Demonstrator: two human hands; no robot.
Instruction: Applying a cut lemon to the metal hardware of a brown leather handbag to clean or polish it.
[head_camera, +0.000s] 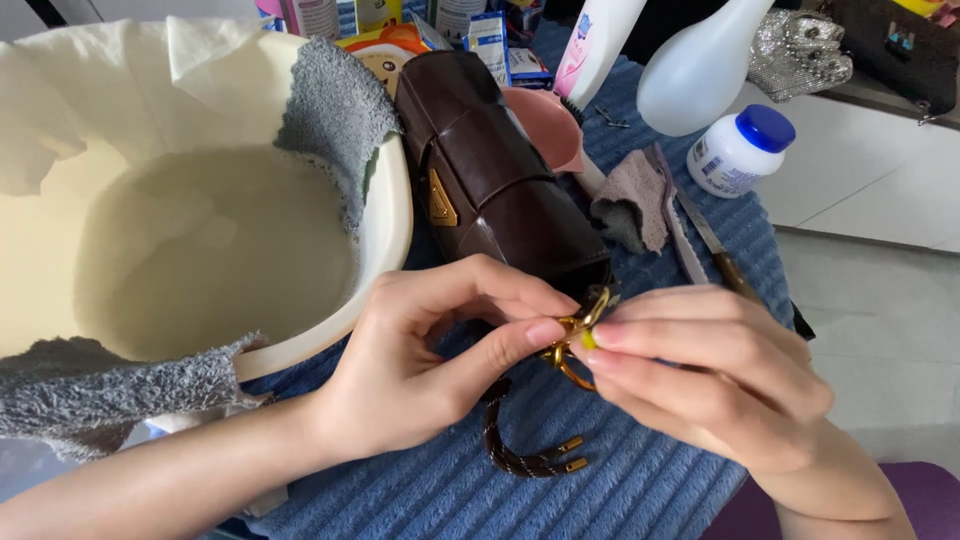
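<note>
A dark brown leather bag (495, 175) with a gold triangular badge lies on a blue ribbed towel (640, 480). At its near end hangs a gold metal ring clasp (578, 340). My left hand (430, 360) pinches that clasp between thumb and forefinger. My right hand (710, 370) meets it from the right, its fingertips pressing a small yellow-green bit against the ring. A braided brown cord (520, 455) with gold tips curls on the towel below the hands.
A cream basin (385, 230) of cloudy water stands at left, with grey cloths (335, 110) draped over its rim. Behind the bag are a pink cup (550, 125), white bottles (700, 70), a blue-capped jar (740, 150), a grey rag (630, 200) and a knife (715, 245).
</note>
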